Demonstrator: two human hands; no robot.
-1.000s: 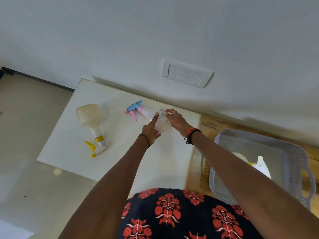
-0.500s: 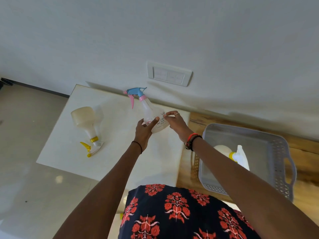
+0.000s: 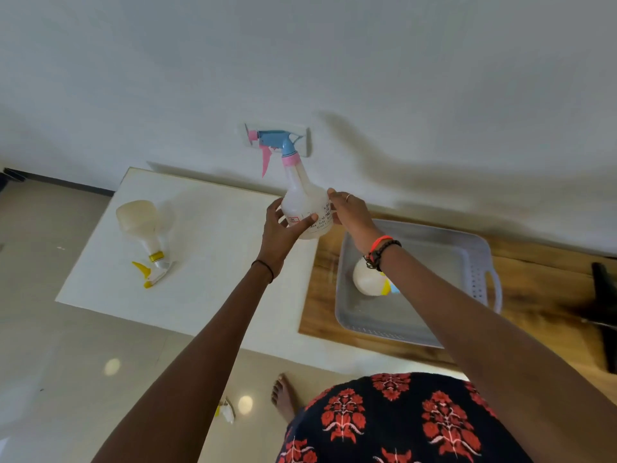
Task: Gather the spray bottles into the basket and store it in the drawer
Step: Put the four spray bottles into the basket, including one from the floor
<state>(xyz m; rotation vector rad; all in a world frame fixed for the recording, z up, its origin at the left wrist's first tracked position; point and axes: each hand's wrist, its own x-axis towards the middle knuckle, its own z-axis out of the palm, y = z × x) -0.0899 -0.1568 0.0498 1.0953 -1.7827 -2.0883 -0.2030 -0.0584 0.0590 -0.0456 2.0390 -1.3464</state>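
A clear spray bottle with a blue and pink trigger head (image 3: 302, 198) is upright in the air above the white table's right end. My left hand (image 3: 283, 228) and my right hand (image 3: 349, 213) both grip its round body. A second bottle with a yellow trigger (image 3: 143, 235) lies on its side on the white table (image 3: 207, 295). The grey plastic basket (image 3: 417, 329) sits to the right on the wooden surface (image 3: 320, 312). In it lies a white bottle (image 3: 367, 280), partly hidden by my right wrist.
A wall switch plate (image 3: 305, 142) is behind the held bottle's head. A dark object (image 3: 604, 312) stands at the right edge of the wood. A small white and yellow item (image 3: 227, 411) and a bare foot (image 3: 283, 396) are on the tiled floor.
Both hands lifted the blue and pink bottle off the table, turned it upright and carried it toward the basket. The view shifted to the right.
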